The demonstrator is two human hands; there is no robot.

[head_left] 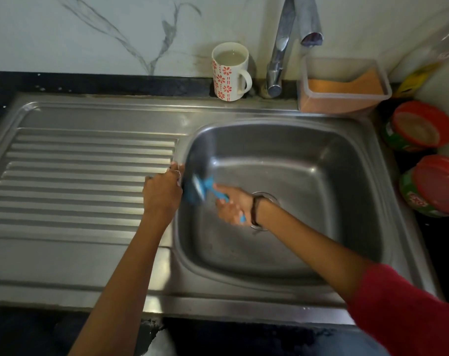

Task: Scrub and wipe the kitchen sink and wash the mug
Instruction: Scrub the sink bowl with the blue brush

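Note:
A steel sink (321, 155) with a ribbed drainboard (76, 176) on its left fills the view. My right hand (232, 204) grips the handle of a blue scrub brush (200, 187), whose blurred head is against the basin's left wall. My left hand (163, 192) rests on the rim between drainboard and basin, fingers curled over the edge. A white mug (228, 73) with red flowers stands upright behind the sink, left of the tap, filled with cloudy liquid. My right wrist partly hides the drain.
A chrome tap (280, 60) rises behind the basin. Right of it stands a clear tub (344, 86) with orange powder. Two red-lidded round containers (421, 127) sit on the dark counter at the right, and a bottle (423, 70) leans in the corner.

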